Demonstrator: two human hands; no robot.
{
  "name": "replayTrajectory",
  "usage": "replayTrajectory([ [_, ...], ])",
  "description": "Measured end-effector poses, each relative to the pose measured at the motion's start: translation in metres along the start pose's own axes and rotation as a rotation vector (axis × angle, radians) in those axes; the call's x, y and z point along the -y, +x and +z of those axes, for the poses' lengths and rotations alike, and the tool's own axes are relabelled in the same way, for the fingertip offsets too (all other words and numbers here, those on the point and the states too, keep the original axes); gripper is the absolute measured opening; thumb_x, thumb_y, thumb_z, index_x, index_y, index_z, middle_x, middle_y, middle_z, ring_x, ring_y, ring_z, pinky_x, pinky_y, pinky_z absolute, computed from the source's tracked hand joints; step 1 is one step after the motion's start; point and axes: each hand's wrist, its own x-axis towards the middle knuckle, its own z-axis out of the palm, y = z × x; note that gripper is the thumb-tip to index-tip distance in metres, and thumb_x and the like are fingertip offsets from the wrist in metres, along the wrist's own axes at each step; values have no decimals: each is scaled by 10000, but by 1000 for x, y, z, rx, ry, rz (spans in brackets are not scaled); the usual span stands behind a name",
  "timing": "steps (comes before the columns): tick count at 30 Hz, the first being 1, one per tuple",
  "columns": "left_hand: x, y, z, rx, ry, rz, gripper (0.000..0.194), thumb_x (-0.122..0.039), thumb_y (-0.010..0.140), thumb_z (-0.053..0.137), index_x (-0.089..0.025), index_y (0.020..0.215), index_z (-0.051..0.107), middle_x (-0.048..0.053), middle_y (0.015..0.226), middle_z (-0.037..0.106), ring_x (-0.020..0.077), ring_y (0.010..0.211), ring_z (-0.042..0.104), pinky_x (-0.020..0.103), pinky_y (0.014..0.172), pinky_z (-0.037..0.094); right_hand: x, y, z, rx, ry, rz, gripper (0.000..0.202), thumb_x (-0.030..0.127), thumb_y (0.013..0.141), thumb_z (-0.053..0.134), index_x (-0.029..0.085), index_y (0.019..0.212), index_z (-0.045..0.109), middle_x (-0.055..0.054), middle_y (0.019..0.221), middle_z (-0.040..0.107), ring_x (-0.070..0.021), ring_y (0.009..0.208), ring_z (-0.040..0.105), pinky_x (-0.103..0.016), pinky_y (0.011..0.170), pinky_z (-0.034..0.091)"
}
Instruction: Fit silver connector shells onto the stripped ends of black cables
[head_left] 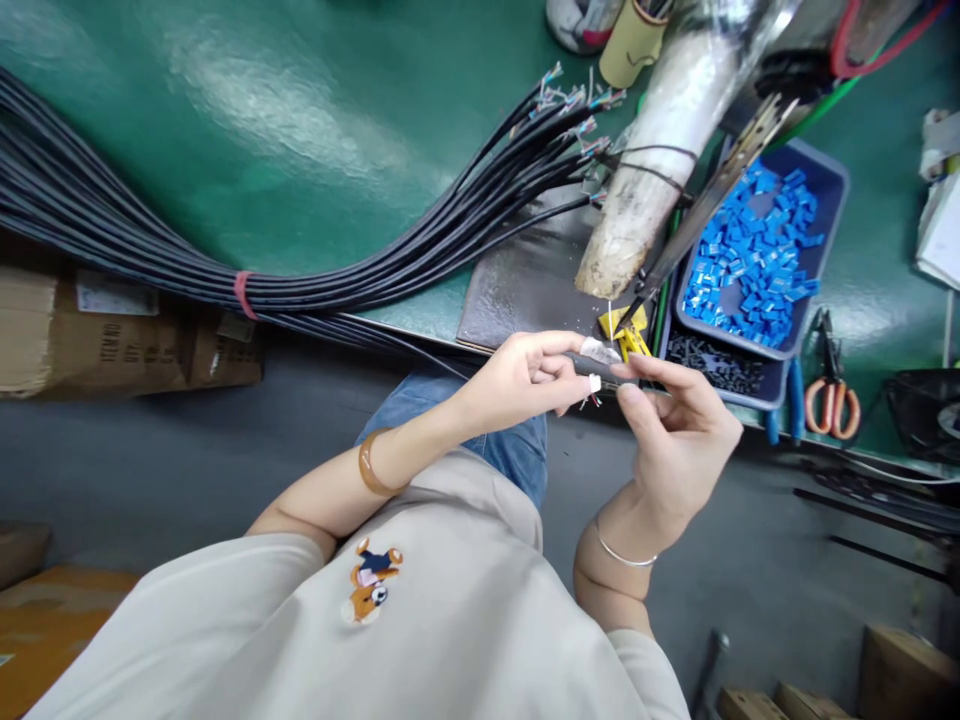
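"Where's the dark piece (602,370)?"

"Just off the bench's (285,120) near edge, between both hands. The left hand (517,378) has thumb and forefinger closed on it, white tape (600,350) on their tips; the right hand (675,420) seems to pinch its right end."

"And those coloured wires (594,401)?"

"They poke out under the left thumb; where they lead, I can't tell. I'd grip firmly with the left, turn with light right fingertips, and press no wire flat."

"Anything to mind on the bench?"

"The yellow thing (628,328) at the near edge, right by the fingers; I'd allow it some elbow room. Orange-handled pliers (831,400) lie farther right along that edge."

"Beyond?"

"A tray of blue clips (757,255), set back from the edge, and the stripped ends of the black cable bundle (330,290), which I'd avoid snagging. A cup (634,48) stands farthest."
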Motion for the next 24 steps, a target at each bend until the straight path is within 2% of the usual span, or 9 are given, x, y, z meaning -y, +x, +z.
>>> replayTrajectory([
  [2, -1, 1, -1, 1, -37, -2, 178, -251, 785, 638, -127, 911, 624, -46, 584, 515, 50, 515, 456, 193, 522, 356, 1, -3, -1, -35, -53, -12, 191, 294, 761, 750, 233, 940, 723, 7, 759, 690, -40, 462, 367, -215, 428, 247],
  [5, 0, 2, -2, -12, -66, -2, 104, -193, 774, 619, -145, 856, 577, -53, 589, 508, 47, 527, 469, 186, 539, 368, 5, -7, 0, 11, -154, -4, 179, 299, 761, 747, 207, 912, 719, 30, 667, 630, -36, 457, 280, -219, 433, 200],
  [10, 2, 1, -3, -27, -61, 9, 218, -144, 761, 607, -178, 944, 494, -64, 587, 534, 53, 524, 486, 180, 531, 365, 6, -10, 8, 12, -177, -8, 98, 270, 775, 720, 180, 808, 702, 50, 601, 543, -29, 467, 254, -221, 451, 180],
  [14, 0, 0, -5, 10, -105, 30, 142, -140, 785, 599, -159, 918, 553, -46, 608, 555, 50, 548, 502, 179, 557, 389, -4, -7, 14, 69, 10, 88, 119, 294, 796, 705, 184, 767, 672, 47, 595, 551, -44, 493, 404, -201, 467, 286],
  [17, -3, -1, -6, 42, -144, 8, 87, -151, 776, 628, -131, 856, 600, -23, 618, 580, 41, 537, 495, 173, 520, 360, -15, -2, 17, 207, 214, 181, 158, 331, 801, 706, 185, 785, 648, 31, 667, 623, -65, 560, 529, -194, 512, 386],
  [21, -5, -3, -9, 57, -172, -63, 105, -191, 769, 662, -114, 808, 603, -10, 584, 589, 23, 464, 411, 176, 443, 262, -23, 3, 19, 387, 380, 246, 179, 344, 824, 686, 174, 799, 634, 20, 681, 647, -70, 580, 569, -193, 541, 430],
  [23, -6, -3, -10, 74, -192, -80, 144, -222, 777, 673, -114, 829, 592, -7, 583, 591, 19, 449, 384, 175, 427, 229, -23, 2, 18, 397, 381, 241, 183, 344, 820, 691, 172, 790, 635, 16, 674, 652, -76, 583, 579, -193, 534, 427],
  [24, -7, -3, -10, 87, -202, -83, 161, -237, 785, 675, -115, 842, 586, -6, 584, 591, 17, 446, 376, 174, 422, 215, -22, 1, 17, 355, 353, 219, 177, 337, 814, 698, 173, 780, 638, 19, 665, 648, -76, 581, 580, -192, 530, 423],
])
